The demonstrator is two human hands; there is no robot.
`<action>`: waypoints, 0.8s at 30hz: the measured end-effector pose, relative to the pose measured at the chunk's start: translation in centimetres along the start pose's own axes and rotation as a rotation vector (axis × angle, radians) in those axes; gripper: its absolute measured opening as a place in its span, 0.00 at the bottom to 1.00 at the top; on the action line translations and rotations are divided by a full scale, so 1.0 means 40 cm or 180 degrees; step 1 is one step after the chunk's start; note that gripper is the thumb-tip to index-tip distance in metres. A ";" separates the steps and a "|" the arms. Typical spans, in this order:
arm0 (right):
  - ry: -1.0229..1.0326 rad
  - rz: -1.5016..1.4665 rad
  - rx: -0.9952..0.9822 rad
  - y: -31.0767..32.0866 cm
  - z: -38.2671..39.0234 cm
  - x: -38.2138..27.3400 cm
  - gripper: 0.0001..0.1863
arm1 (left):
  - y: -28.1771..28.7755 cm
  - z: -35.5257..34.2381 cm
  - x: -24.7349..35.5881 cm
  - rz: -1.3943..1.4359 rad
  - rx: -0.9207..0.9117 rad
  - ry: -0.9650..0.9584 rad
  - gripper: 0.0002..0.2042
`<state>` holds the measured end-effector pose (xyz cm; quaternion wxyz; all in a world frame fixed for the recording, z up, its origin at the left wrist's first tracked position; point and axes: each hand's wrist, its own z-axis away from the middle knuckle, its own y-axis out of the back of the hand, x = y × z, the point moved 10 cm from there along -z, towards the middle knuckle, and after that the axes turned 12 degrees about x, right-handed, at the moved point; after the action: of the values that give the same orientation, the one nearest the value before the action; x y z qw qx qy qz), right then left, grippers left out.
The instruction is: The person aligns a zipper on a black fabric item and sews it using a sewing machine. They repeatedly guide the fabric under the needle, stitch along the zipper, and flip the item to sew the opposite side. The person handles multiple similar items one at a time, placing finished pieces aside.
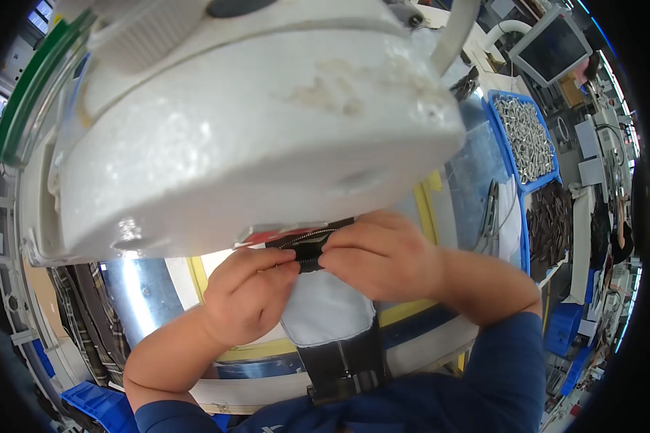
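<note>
Both of my hands are at a black zipper with metal teeth, set in dark fabric just under the front of a large white sewing machine head. My left hand pinches the dark zipper edge between thumb and fingers. From the other side my right hand grips the same edge, fingers closed. A pale grey pocket bag hangs from the zipper towards me. Below it, dark fabric with a second zipper runs over the table edge to my body. The machine hides the far end of the piece.
Rightward, a blue tray holds many small metal parts, with dark strips nearer me. Metal scissors or tweezers lie beside a white sheet. Plaid fabric hangs at left above a blue crate. A screen stands far right.
</note>
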<state>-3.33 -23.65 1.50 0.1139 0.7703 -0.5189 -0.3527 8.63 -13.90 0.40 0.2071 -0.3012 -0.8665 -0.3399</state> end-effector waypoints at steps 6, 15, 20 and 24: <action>-0.0055 -0.0078 -0.0043 -0.027 0.018 0.005 0.12 | -0.022 -0.019 -0.052 0.0722 -0.0104 0.0943 0.11; -0.0271 -0.0238 -0.0103 -0.035 0.015 0.017 0.10 | -0.037 0.004 -0.066 0.0657 -0.0247 0.1192 0.08; -0.0340 -0.0291 -0.0115 -0.037 0.013 0.020 0.09 | -0.035 0.006 -0.065 0.0589 -0.0181 0.1167 0.08; -0.0563 -0.0411 -0.0129 -0.041 0.018 0.037 0.09 | -0.037 0.006 -0.070 0.0580 -0.0203 0.1303 0.07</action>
<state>-2.30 -24.11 -0.54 0.0603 0.7655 -0.4689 -0.4365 9.67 -15.70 -2.03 0.3988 -0.3093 -0.7645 -0.4011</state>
